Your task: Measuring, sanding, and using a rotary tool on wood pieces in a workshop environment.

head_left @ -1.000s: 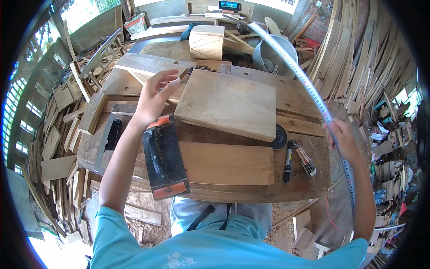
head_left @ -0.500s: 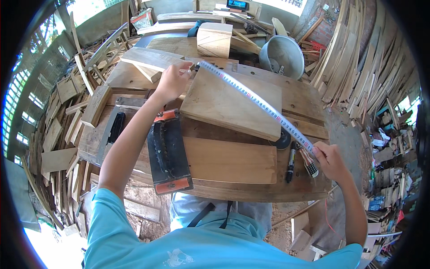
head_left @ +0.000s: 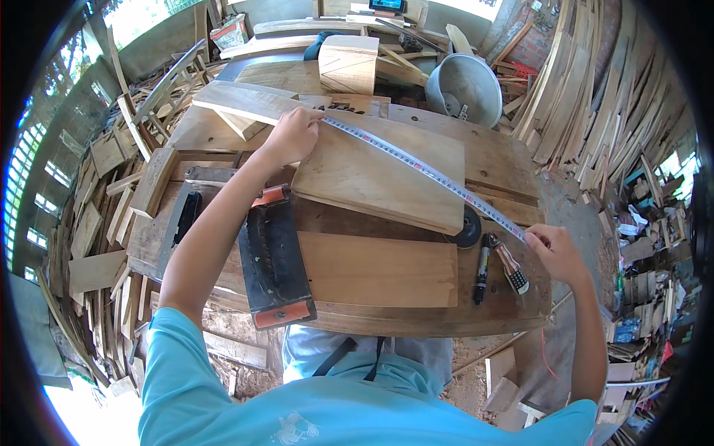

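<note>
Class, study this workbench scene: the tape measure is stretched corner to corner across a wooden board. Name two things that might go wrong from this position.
1. The left hand only pins the tape measure end at the wooden board corner; if it slips, the reading may be off.
2. The right hand holds the tape beyond the board's edge, close to a marker and a small brush; a sideways pull might knock them off the workbench.

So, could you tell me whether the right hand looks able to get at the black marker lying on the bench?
Probably yes: the marker lies close to the right hand with only a small brush between them, but that hand is holding the tape measure taut.
</note>
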`<action>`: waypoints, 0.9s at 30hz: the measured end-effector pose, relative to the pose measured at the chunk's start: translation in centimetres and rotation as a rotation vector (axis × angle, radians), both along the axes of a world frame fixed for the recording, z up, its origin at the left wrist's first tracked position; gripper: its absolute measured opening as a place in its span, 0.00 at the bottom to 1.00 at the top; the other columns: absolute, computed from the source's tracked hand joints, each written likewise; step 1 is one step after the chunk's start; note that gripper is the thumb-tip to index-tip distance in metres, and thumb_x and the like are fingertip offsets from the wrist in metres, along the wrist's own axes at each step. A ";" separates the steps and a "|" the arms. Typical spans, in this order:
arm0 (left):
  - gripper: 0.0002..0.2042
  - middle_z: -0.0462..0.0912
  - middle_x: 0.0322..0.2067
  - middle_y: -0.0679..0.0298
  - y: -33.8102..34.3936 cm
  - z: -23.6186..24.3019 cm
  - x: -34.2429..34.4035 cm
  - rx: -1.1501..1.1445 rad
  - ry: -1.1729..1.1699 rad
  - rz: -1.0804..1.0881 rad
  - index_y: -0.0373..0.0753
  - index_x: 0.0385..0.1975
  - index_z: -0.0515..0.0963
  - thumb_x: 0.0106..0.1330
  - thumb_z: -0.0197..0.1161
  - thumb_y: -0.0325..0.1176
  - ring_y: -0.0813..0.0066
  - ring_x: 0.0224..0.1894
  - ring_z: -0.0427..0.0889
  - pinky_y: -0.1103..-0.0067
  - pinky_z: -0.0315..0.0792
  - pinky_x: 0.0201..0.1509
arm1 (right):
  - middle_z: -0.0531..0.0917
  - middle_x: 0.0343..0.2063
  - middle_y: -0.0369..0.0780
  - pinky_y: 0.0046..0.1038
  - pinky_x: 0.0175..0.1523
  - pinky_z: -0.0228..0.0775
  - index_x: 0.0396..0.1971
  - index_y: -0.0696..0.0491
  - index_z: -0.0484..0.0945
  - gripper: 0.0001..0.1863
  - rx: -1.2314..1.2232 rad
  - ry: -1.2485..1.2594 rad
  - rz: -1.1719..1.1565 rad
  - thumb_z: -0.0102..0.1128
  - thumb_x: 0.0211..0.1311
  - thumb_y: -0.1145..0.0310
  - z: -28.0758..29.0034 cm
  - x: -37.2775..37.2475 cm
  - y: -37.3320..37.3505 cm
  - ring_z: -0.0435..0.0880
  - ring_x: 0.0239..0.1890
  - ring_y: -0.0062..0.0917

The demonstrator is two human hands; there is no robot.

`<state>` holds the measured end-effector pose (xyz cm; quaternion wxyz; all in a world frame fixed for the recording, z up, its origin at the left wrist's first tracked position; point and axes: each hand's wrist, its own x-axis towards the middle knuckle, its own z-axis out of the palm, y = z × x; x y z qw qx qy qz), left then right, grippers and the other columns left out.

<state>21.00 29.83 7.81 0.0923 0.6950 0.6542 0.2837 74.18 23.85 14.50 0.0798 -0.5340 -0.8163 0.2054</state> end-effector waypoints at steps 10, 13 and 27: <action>0.21 0.87 0.45 0.41 -1.6 0.2 -0.5 0.011 0.036 -0.047 0.29 0.59 0.79 0.70 0.51 0.29 0.46 0.50 0.86 0.66 0.76 0.58 | 0.83 0.24 0.39 0.27 0.34 0.70 0.39 0.61 0.85 0.14 0.048 0.086 -0.030 0.63 0.68 0.63 -2.4 2.0 5.6 0.77 0.26 0.19; 0.22 0.86 0.46 0.39 -2.0 0.8 0.1 -0.085 0.034 -0.035 0.29 0.60 0.78 0.69 0.50 0.30 0.46 0.51 0.86 0.65 0.76 0.58 | 0.84 0.24 0.38 0.27 0.33 0.70 0.39 0.59 0.85 0.12 0.071 0.140 -0.045 0.64 0.66 0.64 -2.9 1.9 6.8 0.77 0.26 0.18; 0.22 0.81 0.54 0.40 -4.3 2.4 2.4 -0.113 0.390 -0.032 0.23 0.59 0.75 0.72 0.52 0.33 0.44 0.59 0.80 0.60 0.72 0.66 | 0.85 0.24 0.42 0.36 0.40 0.76 0.34 0.58 0.83 0.11 1.203 -0.022 0.027 0.66 0.67 0.64 -3.9 -0.3 9.0 0.84 0.29 0.31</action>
